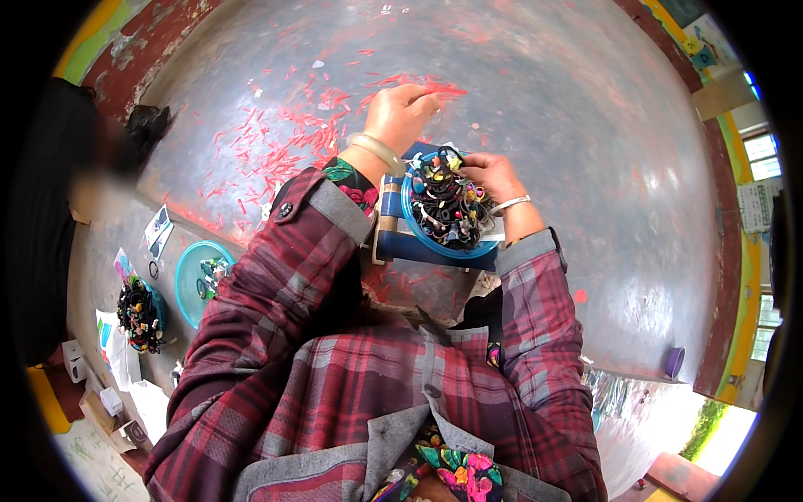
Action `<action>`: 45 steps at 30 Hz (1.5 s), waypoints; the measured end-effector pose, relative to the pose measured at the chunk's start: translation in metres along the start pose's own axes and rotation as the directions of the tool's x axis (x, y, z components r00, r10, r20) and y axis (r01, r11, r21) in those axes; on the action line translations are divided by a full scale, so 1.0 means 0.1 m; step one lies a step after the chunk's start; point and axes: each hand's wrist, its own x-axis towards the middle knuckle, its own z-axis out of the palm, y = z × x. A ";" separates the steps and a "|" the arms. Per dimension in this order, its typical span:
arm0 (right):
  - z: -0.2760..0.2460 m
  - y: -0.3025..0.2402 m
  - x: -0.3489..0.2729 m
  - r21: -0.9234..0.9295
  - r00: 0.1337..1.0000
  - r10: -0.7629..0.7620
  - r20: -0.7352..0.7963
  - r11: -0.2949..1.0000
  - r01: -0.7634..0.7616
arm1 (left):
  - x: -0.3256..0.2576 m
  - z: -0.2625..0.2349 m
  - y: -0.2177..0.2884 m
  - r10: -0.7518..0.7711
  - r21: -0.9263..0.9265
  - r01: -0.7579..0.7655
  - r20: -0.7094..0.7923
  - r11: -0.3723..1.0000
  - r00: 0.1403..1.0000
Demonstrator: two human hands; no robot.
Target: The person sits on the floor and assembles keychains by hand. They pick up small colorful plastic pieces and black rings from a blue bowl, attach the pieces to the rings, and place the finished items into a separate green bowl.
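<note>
The left hand point(400, 115) is out beyond the stool, its half-hidden fingers too small to tell whether they pinch anything, while the right hand point(495, 178) bends its fingers against the black bands point(452, 205), its grip on one unclear. These bands heap a blue basin point(406, 205) on a blue stool point(400, 244); left, the sleeve point(276, 268) partly covers a turquoise basin point(186, 289) of small pieces, and bare floor point(636, 167) opens rightward.
</note>
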 end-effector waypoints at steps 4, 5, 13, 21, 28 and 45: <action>-0.27 -0.01 -0.18 0.450 0.998 0.005 0.066 0.892 -0.035 | -0.01 0.03 0.03 -0.006 0.038 0.005 0.042 0.999 0.999; -0.32 0.03 -0.22 0.541 0.997 -0.014 0.079 0.840 -0.031 | -0.02 0.04 0.05 -0.008 0.048 0.006 0.051 0.999 0.999; -0.43 -0.07 -0.54 0.746 0.997 -0.049 -0.053 0.662 0.072 | -0.04 0.14 0.03 -0.057 0.055 0.051 0.119 0.997 0.991; -0.47 -0.18 -0.64 0.774 0.997 -0.052 -0.052 0.629 0.073 | -0.11 0.29 -0.09 -0.027 0.103 0.006 0.206 0.995 0.978; -0.42 -0.23 -0.65 0.864 0.992 -0.105 -0.064 0.492 0.108 | -0.13 0.35 -0.06 -0.056 0.159 0.018 0.243 0.987 0.968; -0.18 -0.41 -0.72 0.686 0.956 -0.204 -0.211 0.666 0.294 | -0.16 0.35 0.12 -0.164 0.209 0.106 0.284 0.972 0.945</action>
